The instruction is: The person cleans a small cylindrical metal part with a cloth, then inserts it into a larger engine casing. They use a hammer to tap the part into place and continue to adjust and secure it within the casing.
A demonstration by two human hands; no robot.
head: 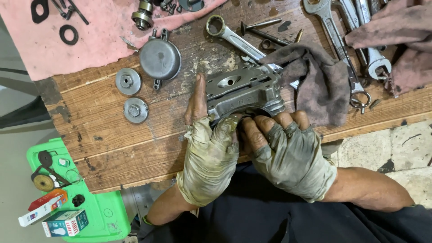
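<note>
- Gripping the near edge of a grey metal casting point(245, 92), both hands are working close together at the front of the bench point(112, 148); the left hand point(209, 153) is lying along the casting's left side with its forefinger stretched straight up the flank, the other fingers curled under the near lip.
- Curling its fingers over the casting's near rim, the right hand point(288, 157) is pressing fingertips against the round opening there; whether they are pinching something small inside is hidden.
- Sitting this near the bench edge, the casting is looking liable to slide off toward the lap if the grip loosens, and the torn, greasy gloves are making that likelier.
- Fingertips showing bare through the gloves are risking a nick on the machined rim.
- Looking at the casting itself: it is dull silver, blocky, with an oval slot on its upper face, finned or ribbed sides and oily smears.
- Lying just beside it on the right, a dark rag point(315, 81) is touching the casting and could snag or drag grit into the opening.
- Farther back, spanners point(234, 38), a round cover point(159, 58) and two discs point(128, 81) are lying loose, so a knocked part could roll away.
</note>
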